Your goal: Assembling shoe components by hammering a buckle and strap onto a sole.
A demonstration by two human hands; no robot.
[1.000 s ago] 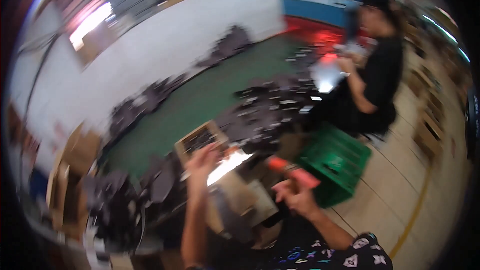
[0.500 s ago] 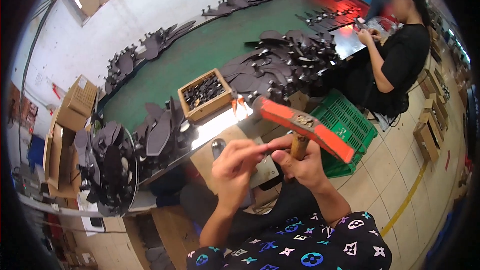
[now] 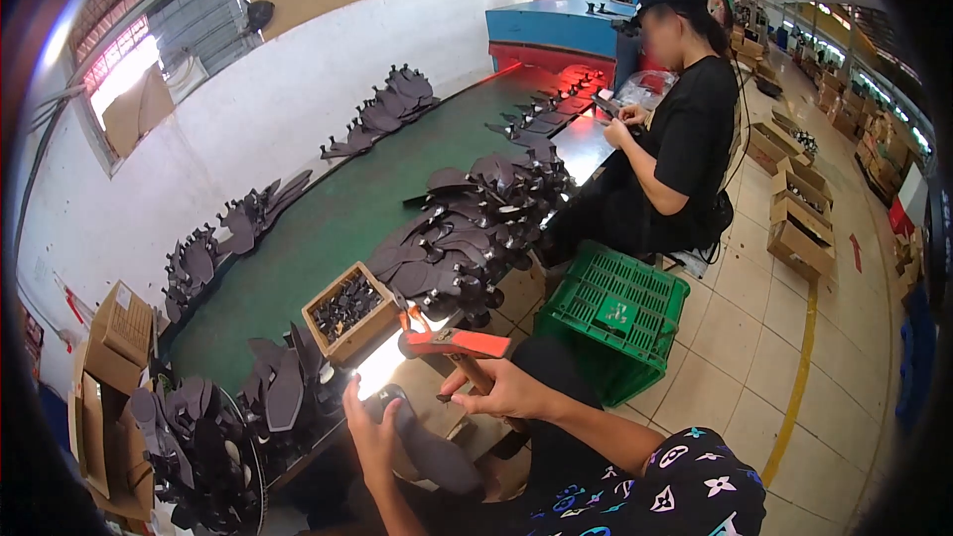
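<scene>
My right hand (image 3: 506,392) grips a hammer (image 3: 457,341) with an orange-red head and a brown handle (image 3: 476,373). Between its thumb and finger it also pinches a small dark piece (image 3: 444,398), too small to name. My left hand (image 3: 372,432) is open beside a dark grey shoe sole (image 3: 432,452), fingers pointing up and apart. Its thumb lies at the sole's edge; whether it presses on it I cannot tell. The sole lies slanted over my lap and a pale work block (image 3: 437,377), partly hidden.
A wooden box of small black parts (image 3: 349,315) and orange-handled pliers (image 3: 412,316) are on the bench edge. Piled dark soles (image 3: 467,228) cover the green bench (image 3: 258,268). A green crate (image 3: 615,323) stands right, near a seated co-worker (image 3: 685,129). Cardboard boxes (image 3: 114,337) stand left.
My hands, earlier together under the raised hammer, have parted. The left has gone to the sole; the right has lowered the hammer. The view has tilted up and turned right.
</scene>
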